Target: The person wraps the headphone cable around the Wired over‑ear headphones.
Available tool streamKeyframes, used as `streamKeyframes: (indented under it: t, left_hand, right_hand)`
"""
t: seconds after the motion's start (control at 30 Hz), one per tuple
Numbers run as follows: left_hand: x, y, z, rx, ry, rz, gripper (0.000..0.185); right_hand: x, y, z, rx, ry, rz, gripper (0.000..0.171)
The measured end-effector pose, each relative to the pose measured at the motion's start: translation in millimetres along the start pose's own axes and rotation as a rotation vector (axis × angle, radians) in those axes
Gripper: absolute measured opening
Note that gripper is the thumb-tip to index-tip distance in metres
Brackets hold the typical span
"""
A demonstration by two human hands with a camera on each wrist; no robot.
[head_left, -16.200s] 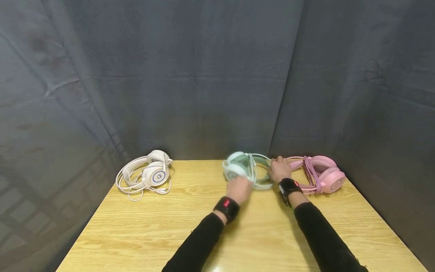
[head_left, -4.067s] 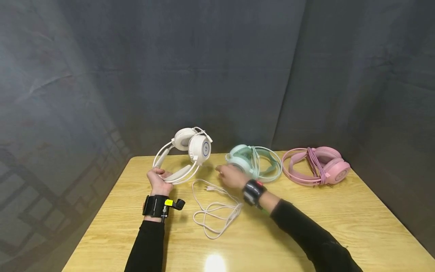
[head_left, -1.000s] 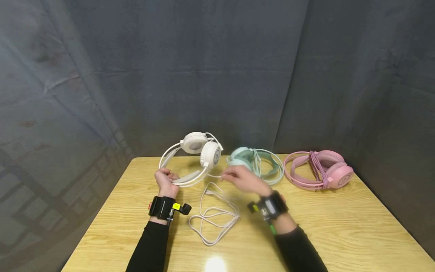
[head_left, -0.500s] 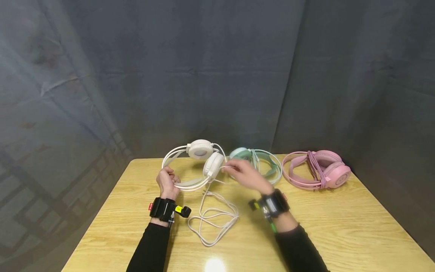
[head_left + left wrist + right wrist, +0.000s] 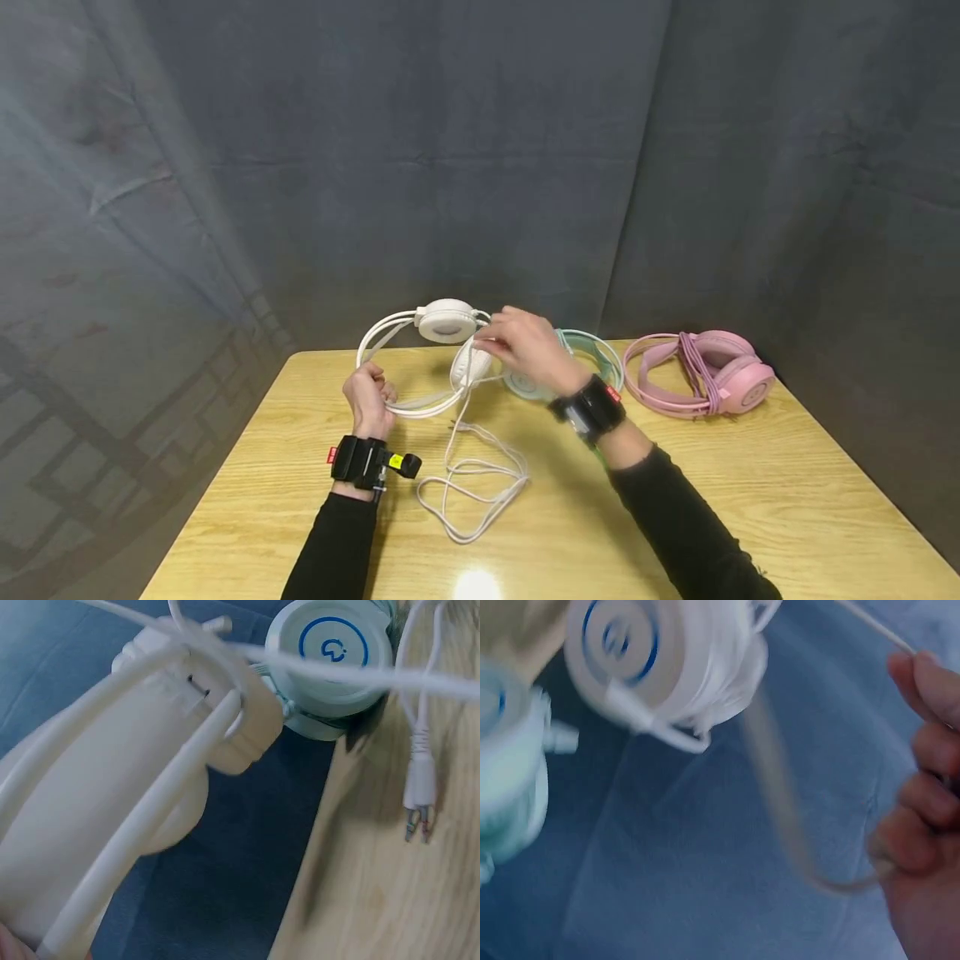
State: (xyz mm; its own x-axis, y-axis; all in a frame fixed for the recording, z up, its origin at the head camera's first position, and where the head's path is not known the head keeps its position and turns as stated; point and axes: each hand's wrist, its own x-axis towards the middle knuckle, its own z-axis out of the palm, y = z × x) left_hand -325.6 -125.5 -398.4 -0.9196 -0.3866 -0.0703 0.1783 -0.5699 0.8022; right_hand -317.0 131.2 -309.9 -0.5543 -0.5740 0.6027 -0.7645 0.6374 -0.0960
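My left hand (image 5: 369, 404) grips the headband of a white headset (image 5: 447, 322), which is held above the table with its ear cups pointing away to the right. Close to those cups, my right hand (image 5: 531, 346) pinches the headset's white cable (image 5: 471, 367) between thumb and forefinger. In the right wrist view, the cable also runs through the curled fingers (image 5: 907, 840). Its remaining length lies in loose loops on the table, ending in two small plugs (image 5: 418, 817) seen in the left wrist view. The right hand partly hides the near ear cup.
Behind my right hand lies a mint green headset (image 5: 592, 350), its cable bundled round it. Farther right rests a pink headset (image 5: 697, 375) with a wrapped cable. Grey cloth (image 5: 420, 208) walls the wooden table (image 5: 300, 517) at the back and both sides.
Over the last second my right hand has moved up and in towards the ear cups, drawing the cable across them. The left hand has tilted the white headset. Earlier that headset lay on the table.
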Motion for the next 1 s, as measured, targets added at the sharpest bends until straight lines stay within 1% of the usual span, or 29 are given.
streamKeyframes:
  t: [0.07, 0.13, 0.23, 0.27, 0.33, 0.43, 0.5, 0.57, 0.63, 0.73, 0.83, 0.93, 1.0]
  left_hand:
    - [-0.9, 1.8, 1.8, 0.019, -0.042, 0.003, 0.030]
    - [-1.1, 3.5, 3.4, 0.042, -0.077, 0.008, 0.030]
    - [-0.7, 5.9, 5.1, 0.071, -0.115, 0.018, 0.027]
    - [-0.7, 6.5, 5.6, 0.078, -0.121, 0.018, 0.026]
    - [-0.3, 7.3, 5.5, 0.093, -0.126, 0.014, 0.024]
    - [1.2, 7.8, 3.9, 0.109, -0.114, 0.012, 0.021]
    - [2.4, 8.0, 2.4, 0.121, -0.100, 0.018, 0.020]
    - [3.4, 8.0, 1.4, 0.129, -0.085, 0.028, 0.021]
    - [3.8, 8.7, 0.5, 0.143, -0.083, 0.039, 0.022]
    - [3.7, 10.6, -0.8, 0.159, -0.109, 0.043, 0.024]
    - [3.2, 12.7, -1.3, 0.147, -0.165, 0.007, 0.026]
    - [2.9, 14.6, -1.9, 0.115, -0.225, -0.071, 0.026]
    - [2.6, 15.5, -2.4, 0.097, -0.262, -0.123, 0.025]
  right_hand:
    - [5.0, 7.1, -3.3, -0.091, 0.057, -0.015, 0.014]
    - [8.4, 15.3, -7.2, -0.159, 0.106, -0.030, 0.016]
    - [10.4, 27.4, -13.2, -0.217, 0.139, -0.041, 0.022]
    - [10.0, 31.3, -15.0, -0.225, 0.134, -0.044, 0.023]
    - [8.7, 37.6, -19.1, -0.219, 0.092, -0.048, 0.023]
    - [5.0, 44.7, -23.7, -0.156, 0.014, -0.038, 0.017]
    - [3.2, 46.8, -27.2, -0.135, 0.003, -0.015, 0.017]
    - [2.2, 48.5, -30.1, -0.150, 0.037, 0.013, 0.025]
    - [3.1, 49.6, -32.1, -0.212, 0.096, 0.034, 0.039]
    - [6.3, 52.0, -32.5, -0.316, 0.176, 0.035, 0.057]
    - [10.0, 56.2, -29.9, -0.391, 0.238, 0.011, 0.063]
    - [14.0, 62.5, -24.9, -0.431, 0.277, -0.030, 0.065]
    - [17.4, 67.6, -21.7, -0.437, 0.278, -0.069, 0.063]
